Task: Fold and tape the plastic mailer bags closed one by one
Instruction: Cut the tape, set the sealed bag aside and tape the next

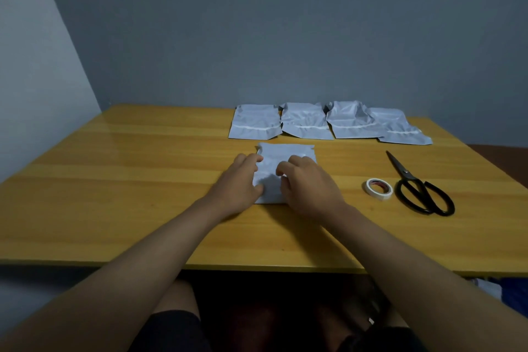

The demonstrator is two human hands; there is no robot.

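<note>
A white plastic mailer bag [281, 153] lies flat in the middle of the wooden table [128, 180]. My left hand [238, 180] rests on its left edge, fingers spread and thumb pressing the bag near its front corner. My right hand [308, 186] lies on the right half with fingers curled, the fingertips pinching at the bag's surface. Both hands hide much of the bag's front part. A roll of white tape [379, 188] lies to the right, with black scissors [420, 187] beside it.
Several more white mailer bags [303, 123] lie in a row along the table's back edge, against the grey wall. The table's front edge runs just above my knees.
</note>
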